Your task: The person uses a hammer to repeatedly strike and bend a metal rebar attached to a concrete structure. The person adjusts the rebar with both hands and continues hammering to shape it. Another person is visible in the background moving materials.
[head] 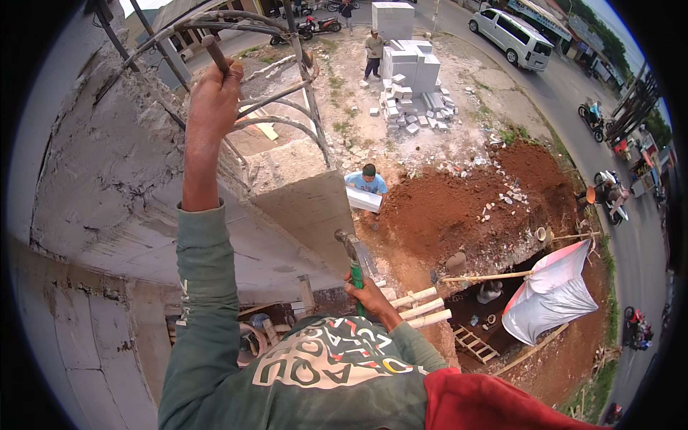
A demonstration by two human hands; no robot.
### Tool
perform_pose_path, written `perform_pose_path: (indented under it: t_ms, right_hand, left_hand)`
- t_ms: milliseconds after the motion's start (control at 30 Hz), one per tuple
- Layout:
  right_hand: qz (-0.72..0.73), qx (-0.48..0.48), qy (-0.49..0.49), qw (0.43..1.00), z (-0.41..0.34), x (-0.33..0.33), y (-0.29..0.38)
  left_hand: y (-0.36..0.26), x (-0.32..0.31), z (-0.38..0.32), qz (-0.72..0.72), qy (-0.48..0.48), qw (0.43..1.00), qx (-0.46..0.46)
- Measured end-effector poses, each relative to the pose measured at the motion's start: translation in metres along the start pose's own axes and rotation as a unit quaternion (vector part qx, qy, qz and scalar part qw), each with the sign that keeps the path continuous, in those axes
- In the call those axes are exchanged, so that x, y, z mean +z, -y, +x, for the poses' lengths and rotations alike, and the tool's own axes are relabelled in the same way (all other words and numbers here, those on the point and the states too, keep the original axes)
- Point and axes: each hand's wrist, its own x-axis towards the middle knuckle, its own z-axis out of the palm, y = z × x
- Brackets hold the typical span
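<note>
My left hand (214, 97) is raised, its fist wrapped around a short brown rod (215, 52) whose blunt end sticks up. Whether the rod is loose or fixed below the fist is hidden. Beside that fist stands a cage of steel reinforcing bars (274, 121), rising out of rough concrete. Lower and to the right, my right hand (365, 295) grips the green handle of a hammer (352, 252). Its steel head points upward, apart from the rod. Left of the hammer is the side of a concrete beam (306, 215).
Far below, a person in a blue shirt (367, 183) carries a white block. Another person (374, 52) stands by stacked white blocks (411, 67). Bamboo poles (422, 309) jut out at right. A pit holds a ladder (477, 345) beside a silver tarpaulin (553, 301). Vehicles line the road (570, 102).
</note>
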Motion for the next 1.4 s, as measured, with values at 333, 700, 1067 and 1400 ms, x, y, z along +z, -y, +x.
perform_pose_path:
  t_ms: [333, 700, 1067, 1400]
  right_hand:
    - [-0.116, 0.023, 0.031, 0.993, -0.007, 0.009, 0.007]
    - [-0.114, 0.022, 0.087, 0.989, -0.014, 0.021, 0.025]
    - [-0.153, -0.007, 0.037, 0.988, -0.003, 0.015, 0.016]
    - [-0.177, -0.070, -0.030, 0.981, 0.007, 0.005, -0.003]
  left_hand:
    - [0.013, -0.001, 0.011, 0.015, 0.014, 1.000, 0.008]
    - [0.023, -0.002, 0.016, -0.040, 0.040, 0.998, 0.003]
    - [0.021, 0.000, 0.012, -0.031, 0.012, 0.999, 0.016]
    - [0.000, -0.005, 0.018, -0.062, 0.029, 0.995, -0.067]
